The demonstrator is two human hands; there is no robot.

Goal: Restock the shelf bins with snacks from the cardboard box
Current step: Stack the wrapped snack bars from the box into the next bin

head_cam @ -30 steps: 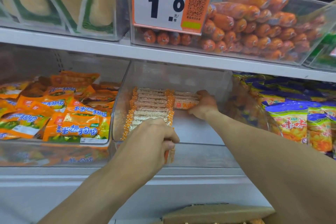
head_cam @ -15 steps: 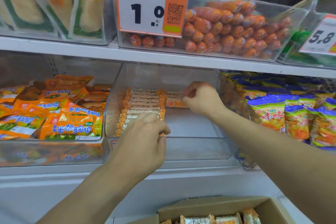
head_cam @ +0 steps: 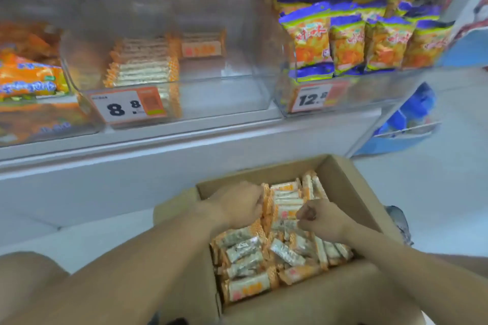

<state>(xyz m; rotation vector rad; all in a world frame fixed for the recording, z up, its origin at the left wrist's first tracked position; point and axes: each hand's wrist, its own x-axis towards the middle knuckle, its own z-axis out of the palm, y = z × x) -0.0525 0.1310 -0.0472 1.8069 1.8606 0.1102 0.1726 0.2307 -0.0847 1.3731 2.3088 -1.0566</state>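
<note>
Snack bars btwn both grips, in box

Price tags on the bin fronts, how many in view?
2. The 8.8 tag is on the front of the middle bin holding snack bars; the 12.x tag is on the chip bin to its right. Others may be out of frame.

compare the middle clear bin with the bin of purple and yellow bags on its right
The middle bin is mostly bare: orange-and-white snack bars fill only its left side and back, and its tag reads 8.8. The right bin is packed across with upright purple-and-yellow bags, and its tag starts 12. Both are clear plastic bins side by side on the same shelf, each with an orange-and-white price tag at the front left.
</note>
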